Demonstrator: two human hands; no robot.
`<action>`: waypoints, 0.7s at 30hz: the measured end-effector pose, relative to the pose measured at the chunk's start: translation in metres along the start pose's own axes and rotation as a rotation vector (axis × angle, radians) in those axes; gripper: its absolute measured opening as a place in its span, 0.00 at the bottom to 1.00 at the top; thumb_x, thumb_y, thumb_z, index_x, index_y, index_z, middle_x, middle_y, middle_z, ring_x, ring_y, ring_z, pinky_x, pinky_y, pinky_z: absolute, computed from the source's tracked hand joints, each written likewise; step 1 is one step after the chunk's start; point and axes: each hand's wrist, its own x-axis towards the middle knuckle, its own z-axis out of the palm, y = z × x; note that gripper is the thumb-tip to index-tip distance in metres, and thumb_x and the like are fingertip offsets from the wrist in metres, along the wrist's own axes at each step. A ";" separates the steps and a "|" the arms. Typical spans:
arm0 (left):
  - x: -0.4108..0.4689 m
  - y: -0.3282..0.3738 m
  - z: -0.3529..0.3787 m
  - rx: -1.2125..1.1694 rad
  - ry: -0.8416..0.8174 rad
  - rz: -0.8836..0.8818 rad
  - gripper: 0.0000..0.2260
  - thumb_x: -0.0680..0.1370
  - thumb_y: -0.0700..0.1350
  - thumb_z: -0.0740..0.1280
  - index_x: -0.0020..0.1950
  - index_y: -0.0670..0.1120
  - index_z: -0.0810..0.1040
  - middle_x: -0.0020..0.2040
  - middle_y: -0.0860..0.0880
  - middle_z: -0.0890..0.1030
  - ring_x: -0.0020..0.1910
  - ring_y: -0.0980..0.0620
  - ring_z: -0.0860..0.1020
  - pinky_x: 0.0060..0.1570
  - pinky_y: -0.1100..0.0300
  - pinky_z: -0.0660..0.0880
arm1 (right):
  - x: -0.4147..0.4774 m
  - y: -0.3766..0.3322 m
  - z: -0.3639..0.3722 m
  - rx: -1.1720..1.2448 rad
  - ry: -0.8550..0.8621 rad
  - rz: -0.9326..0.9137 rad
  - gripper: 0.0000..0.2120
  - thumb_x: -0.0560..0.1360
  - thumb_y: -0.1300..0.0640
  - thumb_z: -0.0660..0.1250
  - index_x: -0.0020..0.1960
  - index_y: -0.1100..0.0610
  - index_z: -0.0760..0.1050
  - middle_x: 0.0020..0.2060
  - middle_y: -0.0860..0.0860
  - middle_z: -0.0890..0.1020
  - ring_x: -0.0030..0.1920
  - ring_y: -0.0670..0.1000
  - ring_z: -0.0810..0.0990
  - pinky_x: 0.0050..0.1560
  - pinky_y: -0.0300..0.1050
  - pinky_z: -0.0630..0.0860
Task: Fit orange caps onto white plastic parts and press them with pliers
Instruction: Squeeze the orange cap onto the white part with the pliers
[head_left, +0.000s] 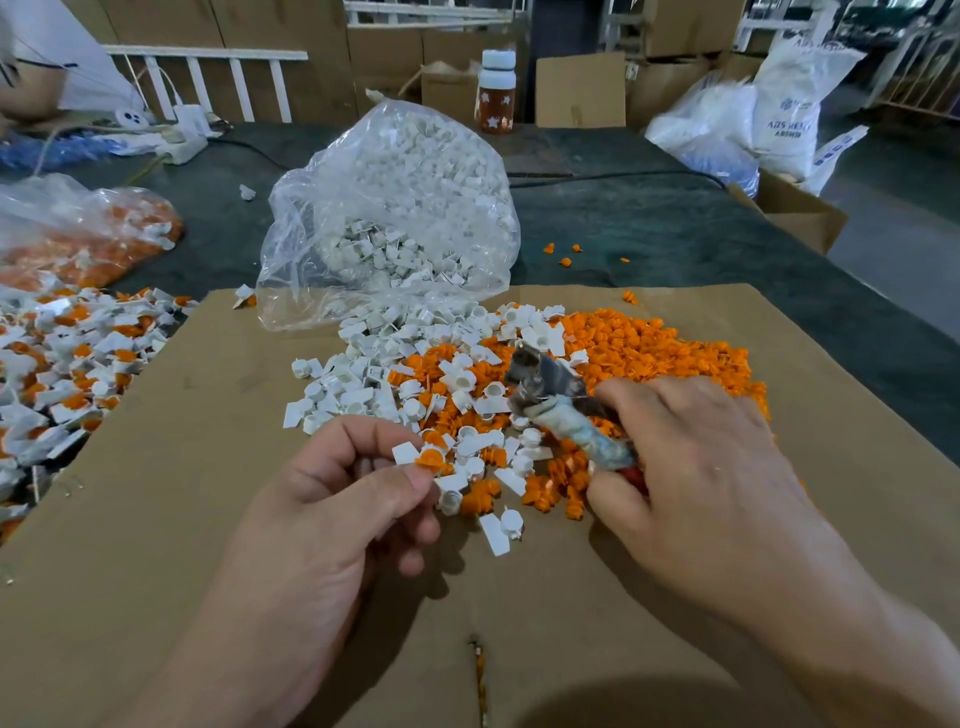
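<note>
Cardboard sheet (208, 467) on counter (675, 228): mixed pile of white parts (363, 384) w/ orange caps (665, 348) at centre. L hand (332, 499) pinches one capped part (423, 460) over sheet's near half. R hand (691, 467) grips taped pliers (550, 400) over pile. Clear bag (395, 208), white parts, at sheet's far edge. Sack (789, 114) beyond far-right corner: "ABS" legible, rest blurred.

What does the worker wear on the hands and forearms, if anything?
Nothing. The left hand and right hand are bare: no gloves, no rings on the fingers that show. The left forearm and right forearm are uncovered to the frame's edge: no sleeve, watch or band.
</note>
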 end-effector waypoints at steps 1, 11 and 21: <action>0.000 0.000 0.000 -0.012 0.007 0.006 0.06 0.65 0.40 0.72 0.39 0.49 0.82 0.32 0.43 0.78 0.27 0.51 0.76 0.22 0.62 0.70 | -0.002 -0.001 -0.001 0.044 0.045 -0.037 0.23 0.70 0.48 0.57 0.62 0.56 0.75 0.44 0.51 0.76 0.46 0.55 0.73 0.47 0.53 0.73; -0.001 0.002 0.002 -0.060 -0.006 0.125 0.07 0.66 0.38 0.71 0.40 0.49 0.83 0.31 0.44 0.77 0.27 0.51 0.77 0.21 0.62 0.71 | -0.016 -0.007 -0.003 0.220 0.003 -0.224 0.26 0.71 0.45 0.59 0.66 0.54 0.75 0.53 0.46 0.79 0.51 0.50 0.79 0.45 0.46 0.78; -0.003 -0.003 0.001 0.100 -0.008 0.256 0.10 0.63 0.50 0.74 0.43 0.52 0.83 0.31 0.44 0.78 0.27 0.51 0.77 0.23 0.62 0.72 | -0.017 -0.011 -0.011 0.216 -0.047 -0.274 0.23 0.70 0.47 0.58 0.62 0.52 0.77 0.47 0.43 0.80 0.45 0.43 0.74 0.49 0.50 0.75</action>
